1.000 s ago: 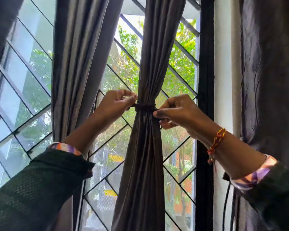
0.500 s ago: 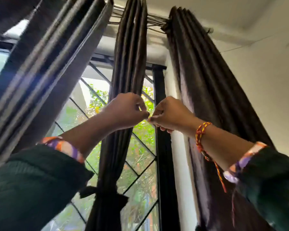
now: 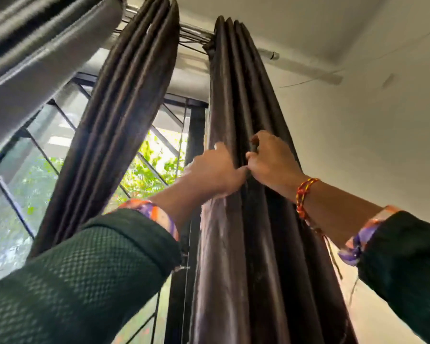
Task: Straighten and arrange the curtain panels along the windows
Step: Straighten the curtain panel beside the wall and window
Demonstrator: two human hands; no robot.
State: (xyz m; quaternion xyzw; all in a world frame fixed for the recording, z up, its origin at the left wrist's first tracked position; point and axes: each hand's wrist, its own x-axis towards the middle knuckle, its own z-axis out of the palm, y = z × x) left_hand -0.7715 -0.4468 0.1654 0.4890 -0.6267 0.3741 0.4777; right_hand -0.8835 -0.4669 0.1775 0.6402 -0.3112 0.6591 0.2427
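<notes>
The right-hand curtain panel (image 3: pixel 236 244) hangs in gathered dark folds from the rod (image 3: pixel 194 29) beside the white wall (image 3: pixel 358 135), and both hands are on it at mid height: the left hand (image 3: pixel 215 173) curls its fingers around the folds on the window side, while the right hand (image 3: pixel 271 161) pinches a fold just beside it, thumb and fingers bent. To the left, well apart, the middle curtain panel (image 3: pixel 119 125) hangs before the grilled window (image 3: pixel 157 155), and a red-and-yellow thread bracelet (image 3: pixel 302 194) circles the right wrist above a dark green sleeve (image 3: pixel 405 266).

Three curtain panels hang along the rod (image 3: pixel 194 29): left panel (image 3: pixel 35 45), middle panel (image 3: pixel 124 108), and right panel (image 3: pixel 246 244) beside the wall (image 3: pixel 370 145).
</notes>
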